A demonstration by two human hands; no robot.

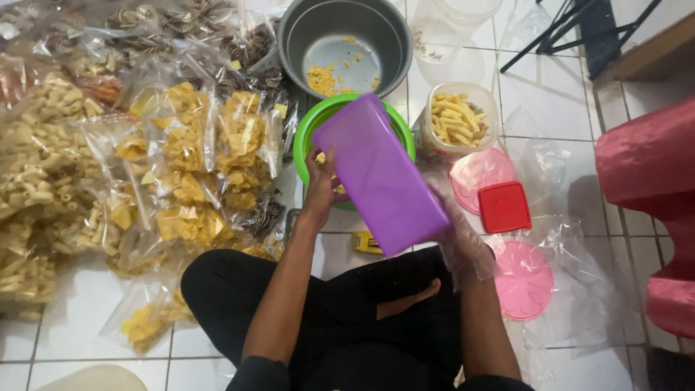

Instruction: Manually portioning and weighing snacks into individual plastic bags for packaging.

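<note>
I sit cross-legged on a white tiled floor. Both hands hold a purple rectangular plastic container (380,174), tipped over a green bowl (313,129) with its bottom facing up. My left hand (321,185) grips its left edge, fingers under the rim. My right hand (463,242), inside a clear plastic glove, holds its lower right end. Yellow snack pieces show in the green bowl under the container.
A grey metal pot (344,43) with crumbs stands behind the bowl. A clear jar of yellow stick snacks (457,119), two pink round lids (479,177) (523,279) and a red square lid (504,207) lie right. Several bagged snacks (188,166) pile left. Red plastic stool (651,181) at right.
</note>
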